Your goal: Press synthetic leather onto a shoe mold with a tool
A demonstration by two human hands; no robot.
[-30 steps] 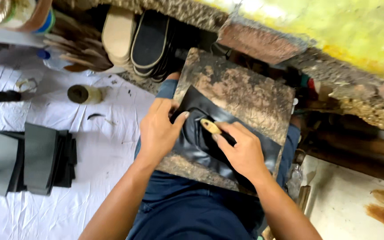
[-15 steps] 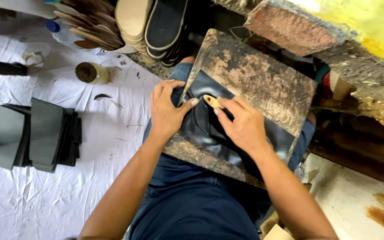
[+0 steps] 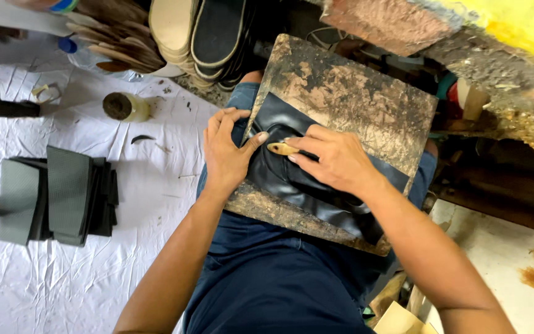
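A: black leather piece (image 3: 298, 179) is pinned flat on the stained lap board (image 3: 353, 99) by the left hand (image 3: 227, 154), fingers spread

B: yep, wooden-handled tool (image 3: 281, 148) is pinched in the right hand (image 3: 335, 161). Looks soft and floppy, best gripped at an edge

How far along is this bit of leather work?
Done: a stack of grey cut pieces lies on the white sheet. In hand: the left hand pins the black leather piece on the stained board, while the right hand works a small wooden-handled tool on it. What is left cannot be told.
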